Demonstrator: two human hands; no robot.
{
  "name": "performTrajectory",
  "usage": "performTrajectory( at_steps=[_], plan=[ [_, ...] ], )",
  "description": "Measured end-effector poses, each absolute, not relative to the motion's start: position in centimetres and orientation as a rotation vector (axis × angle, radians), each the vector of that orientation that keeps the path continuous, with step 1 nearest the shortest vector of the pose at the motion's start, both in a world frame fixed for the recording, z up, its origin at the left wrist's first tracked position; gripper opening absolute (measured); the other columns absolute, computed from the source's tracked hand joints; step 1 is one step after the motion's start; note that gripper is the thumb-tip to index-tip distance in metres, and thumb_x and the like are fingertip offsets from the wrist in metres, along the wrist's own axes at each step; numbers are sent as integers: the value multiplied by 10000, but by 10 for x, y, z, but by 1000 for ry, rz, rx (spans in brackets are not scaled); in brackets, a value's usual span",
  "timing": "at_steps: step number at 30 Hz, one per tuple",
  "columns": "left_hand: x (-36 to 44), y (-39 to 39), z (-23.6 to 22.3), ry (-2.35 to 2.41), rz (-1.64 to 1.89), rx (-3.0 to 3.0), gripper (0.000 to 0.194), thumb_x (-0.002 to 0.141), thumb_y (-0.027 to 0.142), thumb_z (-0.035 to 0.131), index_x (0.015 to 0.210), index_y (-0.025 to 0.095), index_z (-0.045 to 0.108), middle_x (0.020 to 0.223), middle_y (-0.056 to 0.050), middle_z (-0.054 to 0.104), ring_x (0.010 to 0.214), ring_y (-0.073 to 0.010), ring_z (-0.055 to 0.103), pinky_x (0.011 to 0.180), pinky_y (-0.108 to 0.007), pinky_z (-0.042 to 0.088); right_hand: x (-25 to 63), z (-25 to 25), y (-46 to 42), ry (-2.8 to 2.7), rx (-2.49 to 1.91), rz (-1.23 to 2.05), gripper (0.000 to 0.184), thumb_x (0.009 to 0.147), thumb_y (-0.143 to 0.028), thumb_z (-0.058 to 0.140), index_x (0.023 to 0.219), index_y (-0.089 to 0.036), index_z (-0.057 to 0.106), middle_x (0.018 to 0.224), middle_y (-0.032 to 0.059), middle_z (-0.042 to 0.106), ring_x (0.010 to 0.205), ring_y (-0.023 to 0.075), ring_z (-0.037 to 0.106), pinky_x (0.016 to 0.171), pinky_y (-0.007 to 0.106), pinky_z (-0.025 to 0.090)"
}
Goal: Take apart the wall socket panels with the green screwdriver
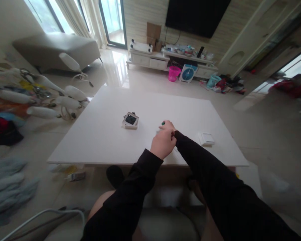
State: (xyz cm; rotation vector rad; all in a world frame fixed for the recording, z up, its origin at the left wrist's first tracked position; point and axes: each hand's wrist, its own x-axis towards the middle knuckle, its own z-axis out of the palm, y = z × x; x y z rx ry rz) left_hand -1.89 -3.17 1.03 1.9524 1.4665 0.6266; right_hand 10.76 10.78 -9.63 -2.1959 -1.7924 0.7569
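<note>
Above the middle of the white table (110, 134), my right hand (168, 126) is closed, with a small dark-green object (163, 123) at its fingertips; its kind is too small to make out. Nearer to me, my left hand (163, 143) is closed, its curled fingers close to my right wrist and partly overlapping it in view. What those fingers hold, if anything, is hidden. To the left lies a small open box (130, 121) with a dark square piece on top. A flat white box (207, 139) rests on the table to the right of my right forearm.
Left of the table stands a lamp with several white shades (71, 92). Beyond the far edge are a low white cabinet (140, 60), a pink basket (174, 73) and a blue-and-white fan (188, 73). A grey bench (57, 50) stands by the window.
</note>
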Motion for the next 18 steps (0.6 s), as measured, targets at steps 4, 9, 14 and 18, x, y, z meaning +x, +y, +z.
performTrajectory(
  at_steps=[4,9,14,18],
  plan=[
    [-16,-38,6,1403,598,2012,204,901,210,533,1018,220,700,983,-57,775,954,-248,708,830,-366,509,223,-68,80,-1750,-2444,430,307,836,-312,743,1096,-155,694,1173,158,720,1106,262,683,942,318,492],
    [-11,-43,-1,1379,514,2062,222,909,230,527,1036,213,708,1020,-61,782,989,-254,708,842,-367,512,342,-60,24,-1572,-2834,186,852,786,-689,751,1337,-54,617,1399,319,578,1225,381,656,989,415,503],
    [-5,-45,-13,1346,404,2121,233,918,237,530,1057,201,713,1053,-78,782,1010,-268,708,859,-377,516,371,-80,-5,-1532,-2896,418,784,844,-698,670,1259,-33,686,1200,290,726,1160,351,712,873,345,534],
    [-1,-44,-31,1320,359,2038,231,913,239,543,1064,195,712,1038,-80,781,1018,-272,708,891,-381,519,347,-87,-5,-1568,-2843,418,815,838,-633,692,1365,-15,613,1353,314,659,1256,365,671,920,337,525]
  ],
)
